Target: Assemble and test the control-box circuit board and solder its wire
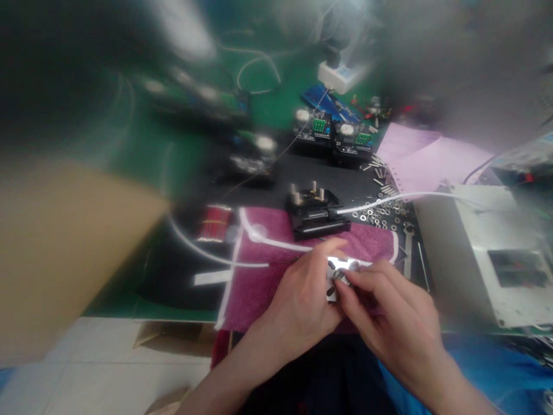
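Observation:
A small square metal plate (332, 295) with dark slots and a round centre is held over the purple towel (254, 288). My left hand (305, 291) is closed around its left side. My right hand (389, 305) is closed too, thumb and index finger pinching at the middle of the plate. Whether a smaller part sits between those fingertips I cannot make out. Just beyond the hands, a black device housing (317, 210) rests on the towel with several metal posts upright on it. A white cable (389, 200) runs to it from the right.
Black units with circuit boards (317, 127) stand behind. Loose washers (382, 216), metal pins (380, 173) and a wrench (408, 251) lie to the right, before a grey box (462, 253). Pink paper (427, 155) lies beyond. A bundle of red pieces (215, 223) is at left.

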